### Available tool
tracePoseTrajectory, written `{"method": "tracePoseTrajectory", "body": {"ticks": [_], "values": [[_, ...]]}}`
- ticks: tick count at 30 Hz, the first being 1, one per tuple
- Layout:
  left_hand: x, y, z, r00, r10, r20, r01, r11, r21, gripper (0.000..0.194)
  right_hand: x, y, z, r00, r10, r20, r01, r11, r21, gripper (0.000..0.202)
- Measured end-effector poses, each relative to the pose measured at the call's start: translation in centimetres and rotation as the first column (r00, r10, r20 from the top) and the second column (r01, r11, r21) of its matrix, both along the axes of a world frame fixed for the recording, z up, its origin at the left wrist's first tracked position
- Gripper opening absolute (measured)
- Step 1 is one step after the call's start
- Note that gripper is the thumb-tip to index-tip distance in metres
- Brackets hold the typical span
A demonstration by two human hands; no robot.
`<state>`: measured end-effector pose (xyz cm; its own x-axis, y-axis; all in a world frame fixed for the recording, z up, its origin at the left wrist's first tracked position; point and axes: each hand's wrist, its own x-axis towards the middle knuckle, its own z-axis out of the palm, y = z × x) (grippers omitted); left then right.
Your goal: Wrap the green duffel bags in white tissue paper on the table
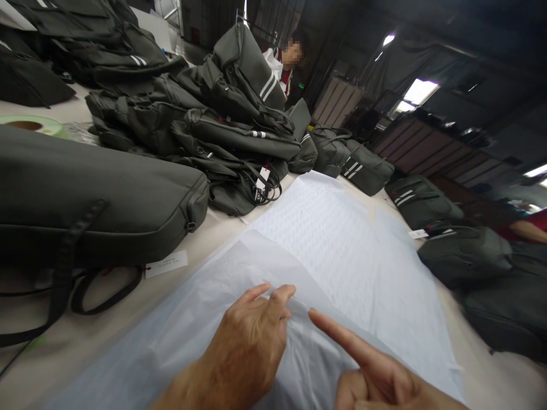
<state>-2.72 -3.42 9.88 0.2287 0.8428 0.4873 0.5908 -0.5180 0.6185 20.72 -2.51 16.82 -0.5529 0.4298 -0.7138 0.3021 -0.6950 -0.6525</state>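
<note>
A thin, translucent white plastic sheet (183, 319) lies wrinkled over the table in front of me, its top layer partly raised. On it, at lower centre, is my left hand (252, 341), its back toward me, with thumb and fingers closed on the plastic. My right hand (380, 370) is just to the right, at the bottom edge of the view. Its index finger stretches out toward the left hand over the sheet, while the other fingers curl and are partly cut off. Beyond both hands, a pale, finely patterned part of the sheeting (342, 245) spreads flat.
A large dark bag (94, 193) with a strap and white tag (166, 265) lies at left. Behind it are piled dark bags (239, 114) and a tape roll (34, 125). Several more bags (465, 256) line the right edge. One person (293, 57) stands far back; an arm (530, 230) shows at right.
</note>
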Motion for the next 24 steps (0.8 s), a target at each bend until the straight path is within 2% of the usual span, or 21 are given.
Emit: {"method": "tracePoseTrajectory", "body": {"ticks": [4, 6, 8, 11, 13, 17, 20, 21, 22, 23, 24], "values": [[-0.7, 0.0, 1.1, 0.991, -0.095, -0.095, 0.1, 0.994, 0.052, 0.04, -0.6, 1.2, -0.7, 0.998, 0.052, 0.018, -0.052, 0.999, 0.004, 0.114], [-0.9, 0.0, 1.2, 0.97, -0.146, -0.193, 0.16, 0.985, 0.059, 0.033, -0.8, 1.3, -0.6, 0.999, 0.021, 0.033, -0.02, 1.0, -0.015, 0.115], [-0.8, 0.1, 0.6, 0.959, -0.14, -0.245, 0.169, 0.98, 0.101, 0.031, -1.1, 1.1, -0.2, 0.998, -0.041, 0.049, 0.041, 0.999, -0.009, 0.111], [-0.3, 0.2, -1.1, 0.972, -0.083, -0.22, 0.134, 0.965, 0.224, 0.048, -1.7, 0.7, 0.4, 0.986, -0.123, 0.116, 0.123, 0.992, 0.005, 0.104], [-0.1, 0.2, -2.1, 0.977, -0.07, -0.202, 0.12, 0.96, 0.253, 0.055, -1.8, 0.6, 0.4, 0.983, -0.125, 0.135, 0.125, 0.992, 0.005, 0.105], [0.0, 0.3, -2.8, 0.976, -0.08, -0.203, 0.129, 0.961, 0.244, 0.052, -1.3, 0.8, -0.3, 0.99, -0.075, 0.119, 0.069, 0.996, 0.048, 0.107], [0.0, 0.2, -3.1, 0.977, -0.086, -0.196, 0.135, 0.958, 0.254, 0.051, -0.6, 1.8, 0.1, 0.961, 0.068, 0.267, -0.119, 0.976, 0.18, 0.081], [0.1, 0.1, -3.2, 0.978, -0.078, -0.195, 0.128, 0.956, 0.262, 0.049, -0.5, 2.3, 0.5, 0.926, 0.129, 0.355, -0.233, 0.935, 0.268, 0.068], [0.1, 0.1, -3.3, 0.979, -0.06, -0.195, 0.113, 0.956, 0.271, 0.044, -0.4, 3.0, 0.9, 0.874, 0.181, 0.452, -0.369, 0.851, 0.373, 0.056], [0.2, 0.1, -3.4, 0.98, -0.037, -0.195, 0.092, 0.955, 0.283, 0.037, -0.3, 3.9, 1.2, 0.808, 0.216, 0.549, -0.515, 0.713, 0.477, 0.048], [0.2, 0.1, -3.4, 0.981, -0.012, -0.192, 0.07, 0.951, 0.301, 0.029, -0.1, 4.8, 1.5, 0.731, 0.236, 0.641, -0.652, 0.519, 0.553, 0.044]]}}
